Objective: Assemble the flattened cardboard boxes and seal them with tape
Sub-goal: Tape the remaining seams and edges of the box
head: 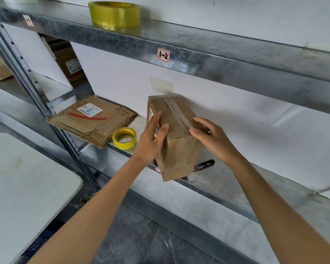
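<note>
A small brown box (176,130) stands assembled between the two hands, its top flaps closed under a strip of clear tape (179,115) that runs away from the right thumb; the left fingers (156,121) lie flat on its left side and the right fingers (202,123) curl over its right top edge. Just left of the left hand (151,139) lies a small yellow tape roll (124,138), flat, with a stack of flattened cardboard boxes (92,120) beyond it. A larger yellow tape roll (114,14) sits well above the fingers.
</note>
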